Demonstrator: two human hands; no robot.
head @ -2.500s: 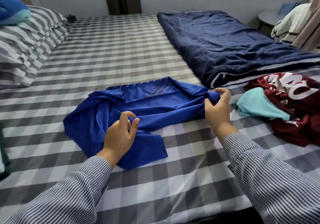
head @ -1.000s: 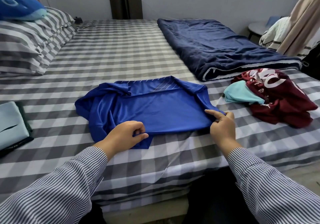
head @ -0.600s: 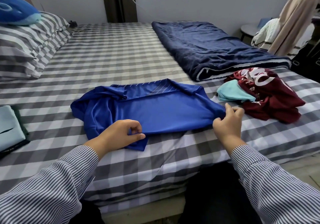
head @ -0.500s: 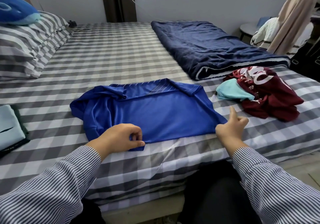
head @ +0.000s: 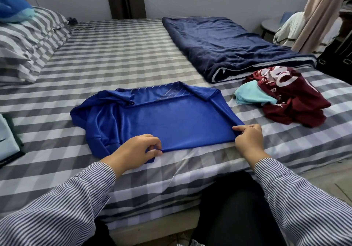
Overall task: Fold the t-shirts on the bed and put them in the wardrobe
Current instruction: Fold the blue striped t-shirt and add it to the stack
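A person in a striped shirt works a blue tee [head: 171,123] flat on a checked bed [head: 118,59], near its front edge. L hand [head: 136,153] pinches the tee's near hem between thumb and curled fingers, approx. at the hem's left-of-centre; R hand [head: 248,140] pinches the near right corner the same way, knuckles up. The tee's right side is folded in along a straight edge, top edge turned down w/ thin white stripes showing; its left side lies bunched and wrinkled. To the right, apart from the blue tee, a maroon tee [head: 293,101] w/ white lettering sits crumpled, a light teal tee [head: 253,95] resting against its left side. Behind them a navy blanket [head: 228,45] lies folded along the bed's right side. Striped pillows [head: 28,41] at far left, a blue plush [head: 13,9] on top. Folded pale cloth [head: 7,139] shows at the left frame edge.
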